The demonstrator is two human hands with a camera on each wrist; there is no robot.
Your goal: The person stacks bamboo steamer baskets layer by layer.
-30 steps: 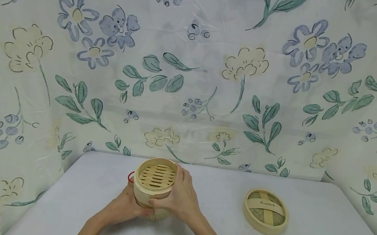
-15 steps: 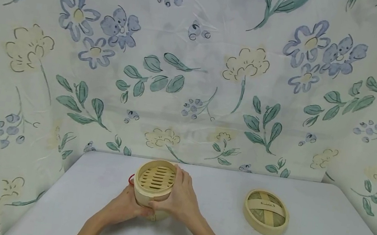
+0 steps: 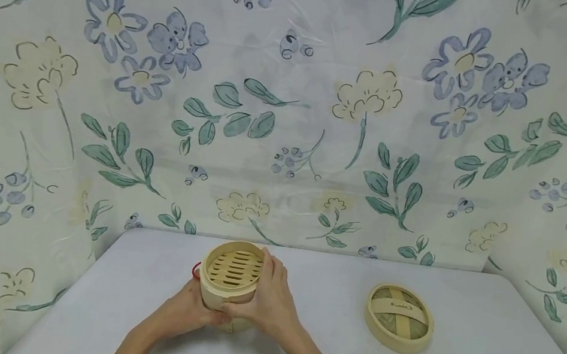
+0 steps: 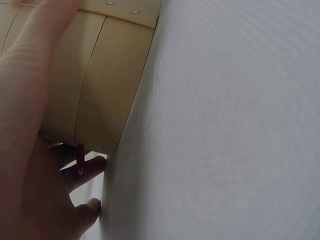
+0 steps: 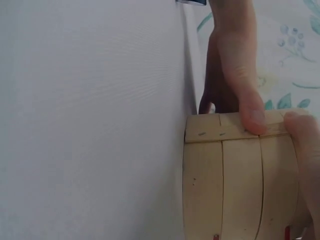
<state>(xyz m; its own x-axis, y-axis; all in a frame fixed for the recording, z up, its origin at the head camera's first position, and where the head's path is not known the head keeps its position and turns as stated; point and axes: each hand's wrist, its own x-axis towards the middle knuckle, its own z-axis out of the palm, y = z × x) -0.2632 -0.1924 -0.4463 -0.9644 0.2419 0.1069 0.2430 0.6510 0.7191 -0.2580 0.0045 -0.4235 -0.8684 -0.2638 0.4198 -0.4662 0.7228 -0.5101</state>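
A round bamboo steamer (image 3: 222, 300) with a slatted floor stands on the left half of the table in the head view, between both hands. Its lower part is mostly behind the fingers. My left hand (image 3: 190, 310) grips the left side low, thumb across the front. On the right side, my right hand (image 3: 270, 303) holds it with fingers at the rim and thumb on the front wall. Both thumbs nearly meet, seen also in the right wrist view over the pale wooden wall (image 5: 242, 175). A red loop (image 3: 196, 270) sticks out behind the left fingers.
A round bamboo lid (image 3: 399, 318) with a crossed band on top lies to the right on the white table (image 3: 482, 350). Behind the table's back edge hangs a floral-patterned sheet (image 3: 310, 144), which also covers the sides.
The steamer's top rim and the right fingers sit very slightly lower than one second ago. Both hands keep the same hold, and the lid has stayed in place.
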